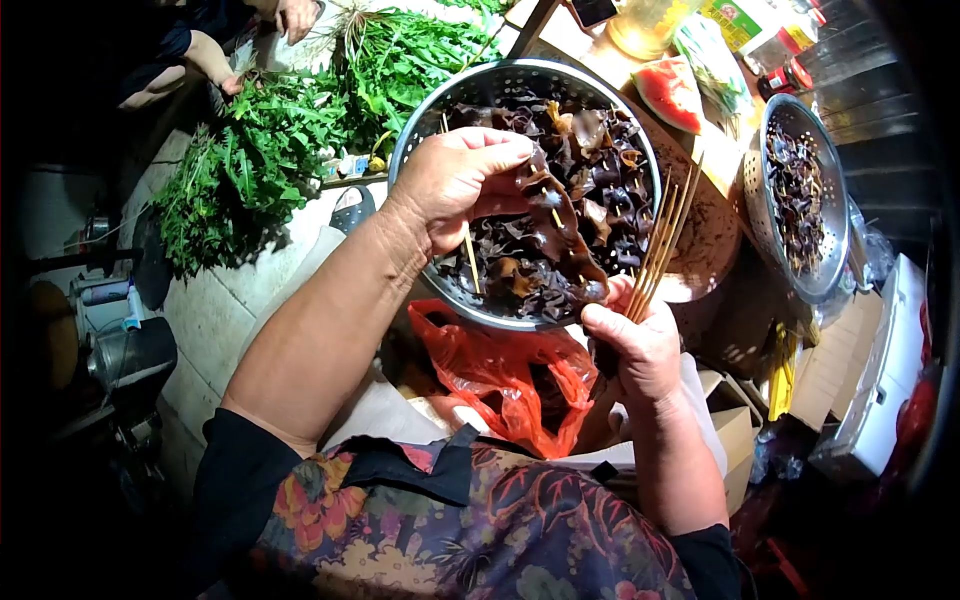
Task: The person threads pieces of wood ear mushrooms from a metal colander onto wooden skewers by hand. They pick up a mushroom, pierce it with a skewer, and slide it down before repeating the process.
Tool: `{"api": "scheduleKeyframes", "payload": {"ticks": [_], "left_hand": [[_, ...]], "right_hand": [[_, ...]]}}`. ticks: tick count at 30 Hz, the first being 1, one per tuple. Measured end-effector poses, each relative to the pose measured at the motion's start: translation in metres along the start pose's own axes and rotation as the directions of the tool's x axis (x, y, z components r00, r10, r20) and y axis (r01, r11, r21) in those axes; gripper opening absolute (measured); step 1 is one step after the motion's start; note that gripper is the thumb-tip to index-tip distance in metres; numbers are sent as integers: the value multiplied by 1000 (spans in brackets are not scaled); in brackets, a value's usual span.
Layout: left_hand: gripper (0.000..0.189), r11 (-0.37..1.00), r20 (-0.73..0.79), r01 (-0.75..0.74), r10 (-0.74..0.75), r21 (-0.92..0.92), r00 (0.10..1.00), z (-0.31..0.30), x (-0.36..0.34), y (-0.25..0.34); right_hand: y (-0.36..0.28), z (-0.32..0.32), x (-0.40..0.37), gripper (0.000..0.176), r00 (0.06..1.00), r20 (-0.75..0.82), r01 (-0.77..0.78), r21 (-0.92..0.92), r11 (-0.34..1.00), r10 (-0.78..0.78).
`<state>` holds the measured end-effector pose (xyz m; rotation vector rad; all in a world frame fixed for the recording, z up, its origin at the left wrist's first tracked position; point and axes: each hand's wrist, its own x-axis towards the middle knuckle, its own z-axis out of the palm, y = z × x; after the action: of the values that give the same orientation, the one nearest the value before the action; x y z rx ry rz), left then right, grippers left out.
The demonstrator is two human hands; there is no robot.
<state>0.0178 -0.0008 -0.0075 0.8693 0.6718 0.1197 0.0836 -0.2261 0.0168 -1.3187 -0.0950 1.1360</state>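
Between my hands stretches a dark brown strip of wood ear mushroom (565, 238), with bits of a pale skewer showing through it. My left hand (450, 185) pinches its upper end between thumb and fingers. In my right hand (645, 345) is a fanned bundle of thin bamboo skewers (664, 245), and the strip's lower end meets its fingertips. Below both hands sits a perforated metal colander (408, 130) full of dark wood ears (490, 240), several of them threaded on skewers. One bare skewer (470, 262) sticks out at the colander's left side.
A red plastic bag (500, 370) lies below the colander. On the right stands a second colander (835, 240) with skewered pieces. A watermelon slice (670, 95) and jars (785, 78) are behind. Leafy greens (250, 160) lie at left, near another person's hand (297, 18).
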Motion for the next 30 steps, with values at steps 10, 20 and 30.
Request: {"api": "scheduleKeyframes", "payload": {"ticks": [10,20,30], "left_hand": [[20,997,-56,-79,80,3,995,15,-9,-6],[17,986,-70,-71,82,153,994,16,-28,-5],[24,995,20,-63,61,77,998,26,-64,-17]], "right_hand": [[2,0,3,18,1000,-5,6,65,998,-6],[12,-2,2,20,994,57,93,76,993,-97],[11,6,-2,18,987,139,57,135,989,-76]]}}
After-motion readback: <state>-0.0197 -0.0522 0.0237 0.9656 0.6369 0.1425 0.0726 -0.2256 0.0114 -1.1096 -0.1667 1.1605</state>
